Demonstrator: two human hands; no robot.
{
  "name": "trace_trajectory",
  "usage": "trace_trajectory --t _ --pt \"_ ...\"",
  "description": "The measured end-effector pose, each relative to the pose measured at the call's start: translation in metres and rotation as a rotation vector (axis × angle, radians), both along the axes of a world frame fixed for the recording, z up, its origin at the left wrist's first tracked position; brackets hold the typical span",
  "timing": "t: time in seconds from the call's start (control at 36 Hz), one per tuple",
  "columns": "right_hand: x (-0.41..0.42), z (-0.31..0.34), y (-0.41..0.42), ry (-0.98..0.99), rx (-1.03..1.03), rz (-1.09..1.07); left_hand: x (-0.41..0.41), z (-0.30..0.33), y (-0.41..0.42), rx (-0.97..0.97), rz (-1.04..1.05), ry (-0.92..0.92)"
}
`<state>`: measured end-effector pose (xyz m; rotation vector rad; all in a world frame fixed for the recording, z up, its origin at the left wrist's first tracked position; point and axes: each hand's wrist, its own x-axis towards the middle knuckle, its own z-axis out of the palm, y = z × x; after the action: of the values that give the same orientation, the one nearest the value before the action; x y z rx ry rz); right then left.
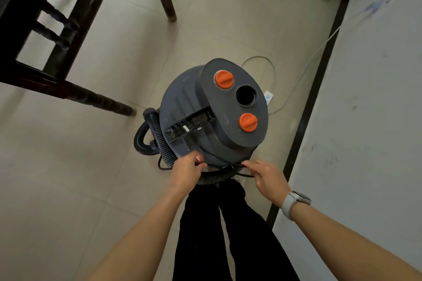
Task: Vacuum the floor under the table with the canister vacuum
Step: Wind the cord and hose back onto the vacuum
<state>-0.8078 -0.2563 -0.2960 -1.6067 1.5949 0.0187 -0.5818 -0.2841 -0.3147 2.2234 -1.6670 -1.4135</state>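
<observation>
Your left hand [186, 172] and right hand [266, 179] each pinch the thin black power cord [225, 162] at the near side of the grey canister vacuum [212, 109], which stands on the tiled floor [91, 178] near the wall, its ribbed hose [163, 146] coiled round it, right of the dark wooden table legs [75, 96].

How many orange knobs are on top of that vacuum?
2. One orange knob sits at the far end of the vacuum's lid, the other orange knob nearer the person, with a round black opening between them.
</observation>
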Motion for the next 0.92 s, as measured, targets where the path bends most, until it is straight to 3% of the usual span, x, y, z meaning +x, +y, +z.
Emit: trace_trajectory --t 0.11,0.19,0.28,0.39,0.53,0.75,0.83,0.92 --pt "-0.014 -0.004 0.001 0.019 0.206 -0.17 -0.004 -0.002 0.005 -0.031 -0.036 -0.016" --pt "-0.019 -0.007 0.003 0.01 0.272 -0.371 -0.007 -0.004 0.008 -0.096 -0.092 -0.001" --pt "-0.007 -0.009 -0.002 -0.023 0.282 -0.416 -0.003 -0.006 0.01 -0.178 -0.13 0.014" --pt "0.032 -0.013 -0.022 -0.077 0.216 -0.407 0.01 -0.005 0.004 -0.32 -0.096 -0.011" --pt "0.062 -0.004 -0.042 0.034 0.077 -0.331 0.027 0.004 -0.018 -0.414 -0.067 -0.064" --pt "0.063 0.01 -0.039 0.271 -0.399 -0.17 0.038 -0.002 -0.054 -0.494 -0.347 -0.397" --pt "0.054 0.006 -0.038 0.333 -0.36 -0.23 0.034 -0.013 -0.065 -0.577 -0.485 -0.463" --pt "0.047 -0.004 -0.039 0.394 -0.311 -0.138 0.026 -0.022 -0.076 -0.599 -0.521 -0.389"
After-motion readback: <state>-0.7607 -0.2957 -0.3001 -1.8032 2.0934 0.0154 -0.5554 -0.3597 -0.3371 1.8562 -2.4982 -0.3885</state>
